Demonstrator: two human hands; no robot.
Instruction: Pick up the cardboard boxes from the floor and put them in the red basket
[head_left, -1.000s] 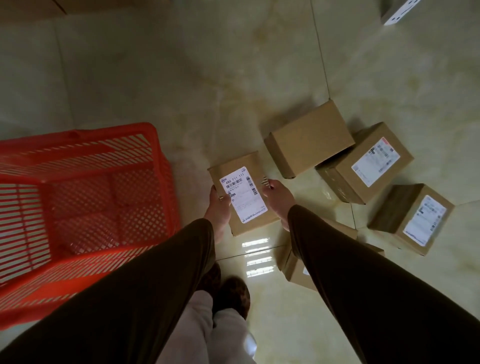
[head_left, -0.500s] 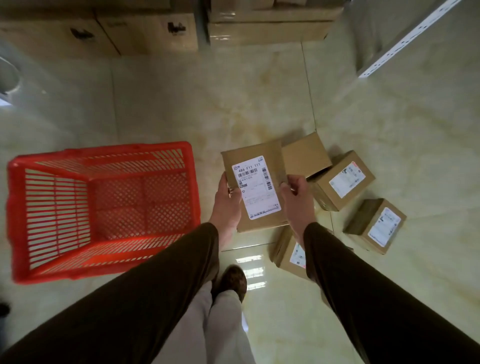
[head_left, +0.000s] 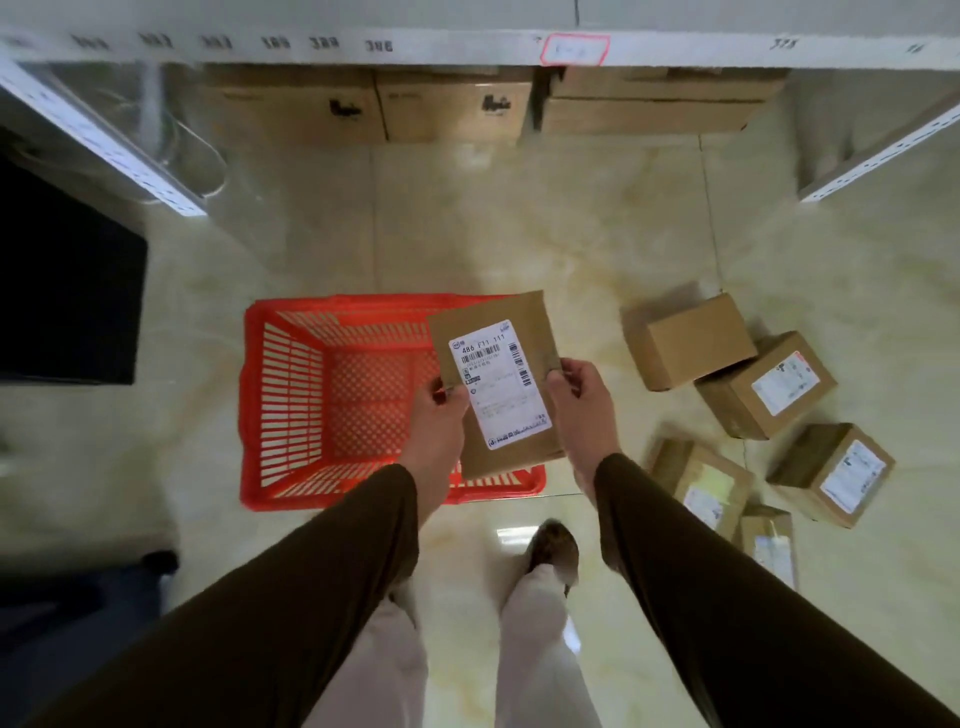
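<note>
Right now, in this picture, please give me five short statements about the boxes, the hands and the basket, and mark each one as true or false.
1. Both hands hold one box. True: the left hand and the right hand grip the labelled box at its sides.
2. The red basket already contains two boxes. False: no box shows inside it.
3. The held box is over the basket's right part. True.
4. All boxes on the floor show a white label. False: the plain box shows none.
5. The floor boxes lie to the left of the basket. False: they lie to its right.
</note>
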